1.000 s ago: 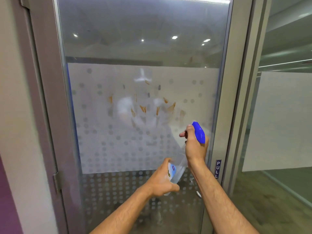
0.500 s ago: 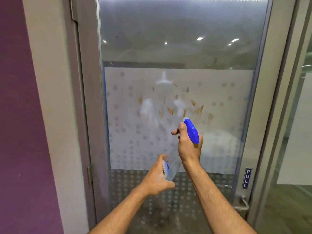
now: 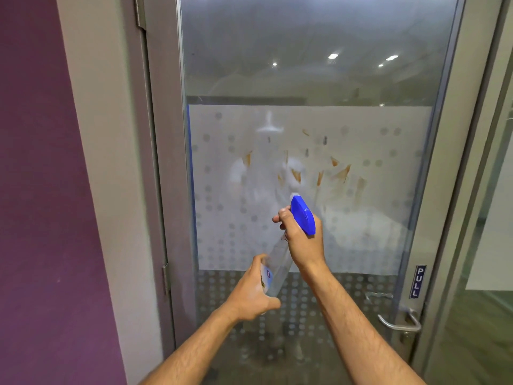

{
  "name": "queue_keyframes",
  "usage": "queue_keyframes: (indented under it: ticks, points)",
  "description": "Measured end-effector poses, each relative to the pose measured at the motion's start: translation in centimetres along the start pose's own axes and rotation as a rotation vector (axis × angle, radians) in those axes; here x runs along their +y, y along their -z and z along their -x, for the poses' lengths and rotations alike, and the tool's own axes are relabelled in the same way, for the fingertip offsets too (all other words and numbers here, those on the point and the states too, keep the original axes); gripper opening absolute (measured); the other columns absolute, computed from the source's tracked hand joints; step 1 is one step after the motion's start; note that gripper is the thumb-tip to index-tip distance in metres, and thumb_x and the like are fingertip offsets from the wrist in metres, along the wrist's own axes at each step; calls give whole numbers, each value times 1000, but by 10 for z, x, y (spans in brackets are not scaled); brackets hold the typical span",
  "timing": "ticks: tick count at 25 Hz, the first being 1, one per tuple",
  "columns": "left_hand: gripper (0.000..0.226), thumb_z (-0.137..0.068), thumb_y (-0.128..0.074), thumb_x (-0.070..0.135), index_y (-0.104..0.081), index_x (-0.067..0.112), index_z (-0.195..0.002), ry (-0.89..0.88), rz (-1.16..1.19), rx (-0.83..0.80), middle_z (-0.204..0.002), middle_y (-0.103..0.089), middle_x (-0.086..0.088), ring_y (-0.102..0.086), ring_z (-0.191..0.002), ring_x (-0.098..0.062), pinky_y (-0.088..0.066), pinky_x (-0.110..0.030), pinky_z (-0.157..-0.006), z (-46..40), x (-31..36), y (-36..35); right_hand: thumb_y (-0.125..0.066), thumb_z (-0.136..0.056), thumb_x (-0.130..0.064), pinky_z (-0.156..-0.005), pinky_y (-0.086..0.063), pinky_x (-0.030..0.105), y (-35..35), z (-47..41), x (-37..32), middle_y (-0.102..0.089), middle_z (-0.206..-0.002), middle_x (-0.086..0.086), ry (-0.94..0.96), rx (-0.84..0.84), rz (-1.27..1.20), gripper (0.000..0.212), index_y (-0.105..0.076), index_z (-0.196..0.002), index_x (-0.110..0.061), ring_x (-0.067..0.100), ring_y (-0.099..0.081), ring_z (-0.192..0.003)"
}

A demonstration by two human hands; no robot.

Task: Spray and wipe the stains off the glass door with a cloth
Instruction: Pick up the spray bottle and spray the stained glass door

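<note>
The glass door fills the view, with a frosted dotted band across its middle. Several orange-brown stains are smeared on that band, right of centre. I hold a clear spray bottle with a blue trigger head tilted up toward the stains. My right hand grips the neck under the blue head, fingers around the trigger. My left hand is wrapped around the bottle's lower body by its label. No cloth is in view.
A grey metal door frame and a purple wall stand to the left. A metal lever handle and a blue PULL sign sit at the door's lower right. Another glass panel lies further right.
The view has swung left, so the door sits further right in frame and the purple wall shows. Both hands stay on the bottle, which has kept its aim near the stains.
</note>
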State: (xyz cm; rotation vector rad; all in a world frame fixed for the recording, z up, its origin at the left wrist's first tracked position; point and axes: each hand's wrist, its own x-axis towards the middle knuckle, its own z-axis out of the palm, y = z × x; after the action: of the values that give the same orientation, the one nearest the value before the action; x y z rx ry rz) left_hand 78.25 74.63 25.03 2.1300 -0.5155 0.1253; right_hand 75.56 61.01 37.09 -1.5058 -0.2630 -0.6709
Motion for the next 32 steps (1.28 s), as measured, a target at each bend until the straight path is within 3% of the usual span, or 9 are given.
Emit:
queue_keyframes:
  ticks: [4,8,11,15,17,20,26,29,32]
  points:
    - [86,-60,-77,27,-37,37,-135,-11,35,-29,-120,-59,14,-65,-108,-10,-62,-34,-88,13,-9,-2,-66,-85,-31,-59,-51,20,-4,21,3,-74,-86,11,-16,-29,-50,9,-68,-81,-23,15,-66,-70]
    - [83,-61,-81,22,-40,43,-130,-32,56,-49,-123,-61,20,-65,-113,-6,-59,-32,-93,23,-18,-13,-69,-85,-25,-58,-52,18,2,41,3,-71,-93,19,-42,-41,-71,3,-69,-84,-22,20,-65,-70]
    - [81,-62,-83,23,-40,44,-128,-71,36,-86,-120,-59,27,-64,-114,-3,-57,-27,-94,28,-14,-25,-65,-92,-28,-55,-50,22,7,50,7,-68,-73,13,-39,88,-7,23,-65,-78,-10,16,-63,-61]
    - [81,-62,-81,18,-43,31,-132,-109,44,-114,-121,-61,12,-65,-112,-11,-57,-42,-96,34,2,-38,-61,-87,-40,-54,-47,43,15,57,3,-50,-54,17,-49,332,96,51,-50,-62,3,22,-52,-52]
    - [81,-61,-78,14,-43,27,-134,-122,48,-130,-122,-61,6,-66,-112,-14,-57,-46,-96,35,10,-40,-64,-86,-39,-61,-55,44,25,62,-2,-58,-52,6,-47,363,61,43,-57,-63,-4,22,-63,-54]
    - [80,-62,-78,15,-42,29,-132,-116,36,-149,-119,-61,5,-66,-107,-18,-60,-46,-88,42,22,-50,-68,-82,-40,-65,-59,43,48,71,-9,-71,-70,7,-49,255,30,26,-68,-77,-14,17,-70,-61]
    - [81,-61,-79,24,-40,40,-131,-107,72,-194,-115,-59,19,-65,-99,-5,-60,-27,-74,68,63,-101,-68,-84,-33,-71,-61,52,117,97,-28,-72,-78,5,-30,167,123,8,-67,-83,-26,20,-73,-70]
    - [80,-60,-79,28,-39,41,-128,-88,99,-211,-114,-59,17,-66,-97,-7,-56,-20,-72,88,92,-137,-69,-81,-36,-79,-62,53,164,115,-43,-74,-85,-2,-68,125,163,11,-68,-89,-30,24,-74,-81]
    - [79,-60,-78,28,-39,40,-128,-93,139,-235,-117,-60,13,-66,-98,-6,-55,-17,-72,107,122,-174,-72,-74,-44,-83,-61,44,218,137,-56,-72,-96,-13,-100,102,215,24,-64,-97,-42,15,-71,-85]
